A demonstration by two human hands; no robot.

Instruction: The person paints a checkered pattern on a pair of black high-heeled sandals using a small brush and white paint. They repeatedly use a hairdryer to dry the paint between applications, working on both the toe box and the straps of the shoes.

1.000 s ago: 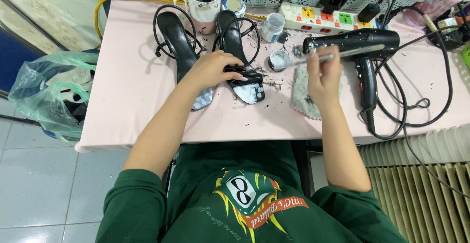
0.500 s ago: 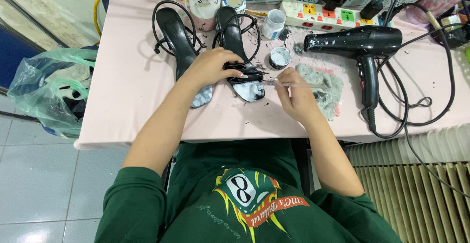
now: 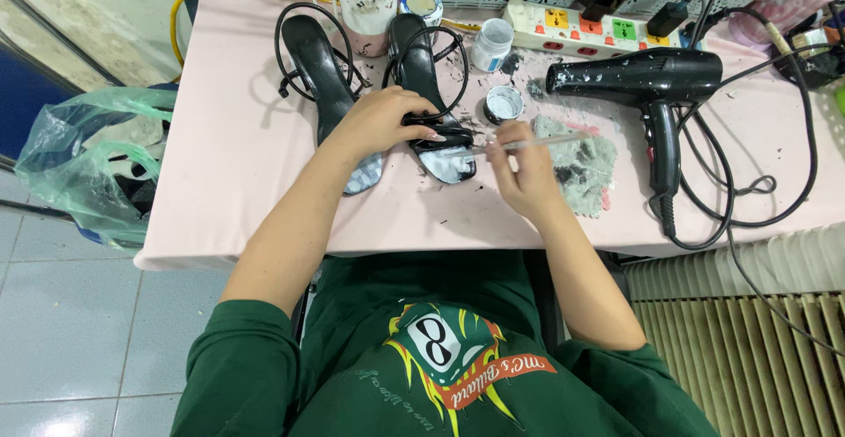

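A green plastic bag (image 3: 79, 173) hangs beside the pink tabletop (image 3: 220, 164). 2 black sandals lie there: the left hand (image 3: 383, 120) presses down the right-hand sandal (image 3: 431, 94), while the right hand (image 3: 521, 168) pinches a thin brush (image 3: 528, 144) at its toe. A black hairdryer (image 3: 647, 80) lies farther right.

Your left hand (image 3: 380, 120) is pressing down the black strappy sandal (image 3: 431, 85), which is lying flat near the middle of the pink table (image 3: 229, 182), its silvery toe part pointing to the near edge. Your right hand (image 3: 521, 173) is pinching a thin brush (image 3: 528, 145), lying almost level, its tip touching the sandal's toe part.
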